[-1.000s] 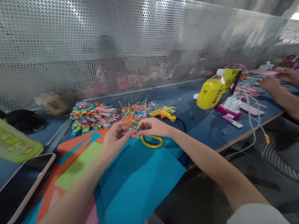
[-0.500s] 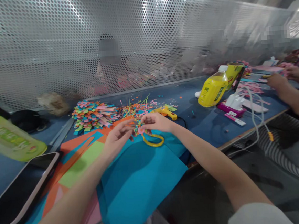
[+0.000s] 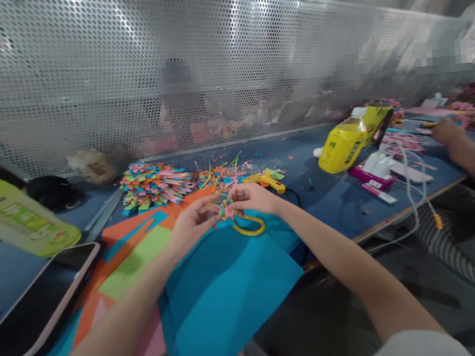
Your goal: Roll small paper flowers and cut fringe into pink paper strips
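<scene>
The left hand (image 3: 194,223) and right hand (image 3: 257,199) pinched a small paper flower (image 3: 229,211) between them from 2 sides, seemingly to steady its petals, with a yellow loop (image 3: 250,232) and blue paper (image 3: 230,288) below.

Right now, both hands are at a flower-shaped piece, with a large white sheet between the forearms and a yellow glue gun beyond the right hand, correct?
Not quite: the large sheet is blue, not white, as the head view shows. The rest holds: left hand and right hand at the flower-shaped piece, glue gun beyond the right hand.
</scene>
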A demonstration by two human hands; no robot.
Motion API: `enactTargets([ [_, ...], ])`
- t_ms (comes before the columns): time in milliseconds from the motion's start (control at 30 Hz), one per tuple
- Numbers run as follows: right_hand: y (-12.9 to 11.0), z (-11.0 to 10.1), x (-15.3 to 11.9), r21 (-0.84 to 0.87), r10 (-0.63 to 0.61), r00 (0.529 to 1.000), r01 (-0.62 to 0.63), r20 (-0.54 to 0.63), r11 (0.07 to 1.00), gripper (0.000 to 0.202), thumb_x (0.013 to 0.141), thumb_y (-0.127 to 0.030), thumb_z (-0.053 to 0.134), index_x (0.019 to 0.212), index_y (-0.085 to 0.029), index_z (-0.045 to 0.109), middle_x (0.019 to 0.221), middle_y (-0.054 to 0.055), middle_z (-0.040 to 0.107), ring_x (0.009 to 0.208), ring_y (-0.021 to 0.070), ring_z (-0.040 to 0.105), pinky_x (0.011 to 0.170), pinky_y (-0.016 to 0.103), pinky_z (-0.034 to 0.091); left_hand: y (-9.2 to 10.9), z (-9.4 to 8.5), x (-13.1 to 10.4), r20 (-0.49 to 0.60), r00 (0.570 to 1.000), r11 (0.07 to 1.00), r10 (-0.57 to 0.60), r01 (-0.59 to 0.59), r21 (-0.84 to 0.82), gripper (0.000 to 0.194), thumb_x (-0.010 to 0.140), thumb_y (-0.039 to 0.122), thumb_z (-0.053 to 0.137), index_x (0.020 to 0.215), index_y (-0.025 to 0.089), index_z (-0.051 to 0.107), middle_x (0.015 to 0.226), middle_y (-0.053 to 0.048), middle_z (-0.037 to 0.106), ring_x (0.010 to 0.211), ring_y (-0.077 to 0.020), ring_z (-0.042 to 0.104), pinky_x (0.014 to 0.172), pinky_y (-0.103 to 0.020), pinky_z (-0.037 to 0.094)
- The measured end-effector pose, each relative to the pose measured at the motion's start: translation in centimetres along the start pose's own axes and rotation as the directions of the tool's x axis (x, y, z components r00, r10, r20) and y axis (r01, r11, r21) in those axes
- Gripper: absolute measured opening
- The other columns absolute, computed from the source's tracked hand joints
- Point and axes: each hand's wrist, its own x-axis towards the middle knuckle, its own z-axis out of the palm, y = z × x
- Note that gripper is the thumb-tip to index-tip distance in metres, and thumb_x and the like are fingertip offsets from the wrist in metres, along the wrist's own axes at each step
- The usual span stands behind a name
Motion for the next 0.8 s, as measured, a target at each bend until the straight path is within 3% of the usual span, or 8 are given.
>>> enactTargets([
  [500,0.06,0.17,-0.04,0.028,-0.007,1.0,0.006,0.026,1.0,0.021,0.072,-0.023,0.07,0.082,-0.015,0.054,0.066,-0.002,0.064,0.053,0.0082,0.06,0.051,0.021,0.051,-0.14,0.11,-0.27,0.041,0.998,0.999,0.047,-0.046,-0.012,0.058,0.072,0.026,0.067,0.127,0.02,0.049,0.076,0.001,0.059,0.066,-0.0086,0.054,0.061,-0.02,0.044],
  [800,-0.28,-0.05,-0.14,0.03,-0.005,1.0,0.005,-0.004,1.0,0.022,0.071,-0.024,0.071,0.082,-0.015,0.054,0.066,-0.002,0.063,0.052,0.0086,0.06,0.051,0.021,0.051,-0.02,-0.12,-0.23,-0.002,1.0,0.996,0.032,-0.032,-0.089,0.058,0.074,0.02,0.066,0.129,0.022,0.047,0.074,0.003,0.06,0.065,-0.0079,0.054,0.064,-0.02,0.045],
])
